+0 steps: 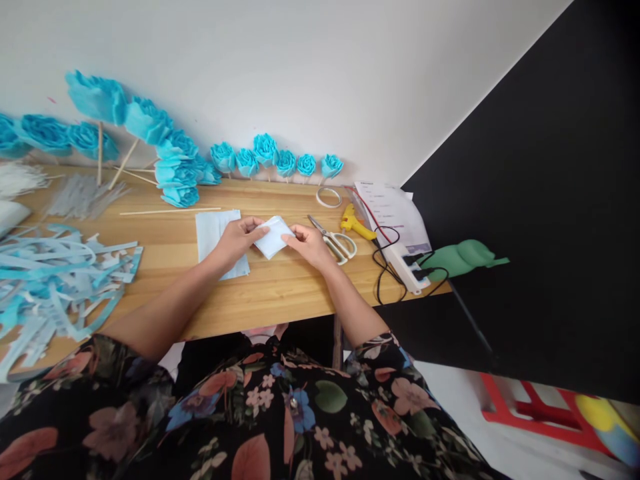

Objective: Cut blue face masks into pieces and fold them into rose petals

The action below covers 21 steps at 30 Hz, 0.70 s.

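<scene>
Between both hands is a small folded square of pale blue sheet (273,239), paper or thin fabric. My left hand (239,239) pinches its left corner between thumb and fingers. On the opposite side, my right hand (307,244) grips the right edge, thumb on top. Partly under my left wrist lies a larger pale blue sheet (213,230), flat on the wooden table (280,293). A pair of scissors (336,240) with white handles rests just right of my right hand.
A yellow glue gun (357,221), tape roll (329,197), power strip (407,268) with cables and printed papers (395,213) lie right. Blue flowers (265,150) on sticks line the wall. Cut strips (60,280) heap at left; a thin stick (170,211) lies behind the sheet.
</scene>
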Available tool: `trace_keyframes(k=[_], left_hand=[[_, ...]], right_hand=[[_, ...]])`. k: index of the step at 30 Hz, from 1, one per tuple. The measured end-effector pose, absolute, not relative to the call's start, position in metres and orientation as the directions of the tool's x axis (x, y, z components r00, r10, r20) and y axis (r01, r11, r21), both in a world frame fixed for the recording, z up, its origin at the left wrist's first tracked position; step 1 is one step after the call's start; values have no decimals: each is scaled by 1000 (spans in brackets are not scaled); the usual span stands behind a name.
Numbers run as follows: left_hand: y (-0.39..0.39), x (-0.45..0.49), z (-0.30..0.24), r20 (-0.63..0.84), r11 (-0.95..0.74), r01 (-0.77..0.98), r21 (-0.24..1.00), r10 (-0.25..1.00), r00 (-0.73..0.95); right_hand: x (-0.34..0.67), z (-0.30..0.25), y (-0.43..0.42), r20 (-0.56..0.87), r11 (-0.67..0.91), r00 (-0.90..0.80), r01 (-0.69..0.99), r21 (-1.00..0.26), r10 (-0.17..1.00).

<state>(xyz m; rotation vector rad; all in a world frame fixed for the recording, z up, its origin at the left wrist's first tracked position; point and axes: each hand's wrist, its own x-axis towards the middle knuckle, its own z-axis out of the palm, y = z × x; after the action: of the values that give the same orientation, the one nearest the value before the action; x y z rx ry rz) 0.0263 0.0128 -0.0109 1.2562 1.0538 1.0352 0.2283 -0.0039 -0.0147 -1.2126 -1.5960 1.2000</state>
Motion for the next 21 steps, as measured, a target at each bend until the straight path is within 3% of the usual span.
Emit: trace_keyframes(k=[5, 11, 16, 21], left_hand=[[11, 27, -10, -63, 71, -22, 997, 963, 263], [14, 26, -12, -75, 103, -109, 989, 969, 235], [16, 26, -12, -86, 126, -159, 979, 968, 236], [13, 28, -12, -71, 95, -92, 991, 969, 237]], right_hand=[[229, -16, -1, 55, 94, -169, 234, -968, 984], [232, -22, 4, 118, 127, -117, 74, -989, 986], [232, -22, 4, 94, 102, -159, 46, -994, 983], [229, -24, 3, 31, 47, -238, 61, -997, 971]])
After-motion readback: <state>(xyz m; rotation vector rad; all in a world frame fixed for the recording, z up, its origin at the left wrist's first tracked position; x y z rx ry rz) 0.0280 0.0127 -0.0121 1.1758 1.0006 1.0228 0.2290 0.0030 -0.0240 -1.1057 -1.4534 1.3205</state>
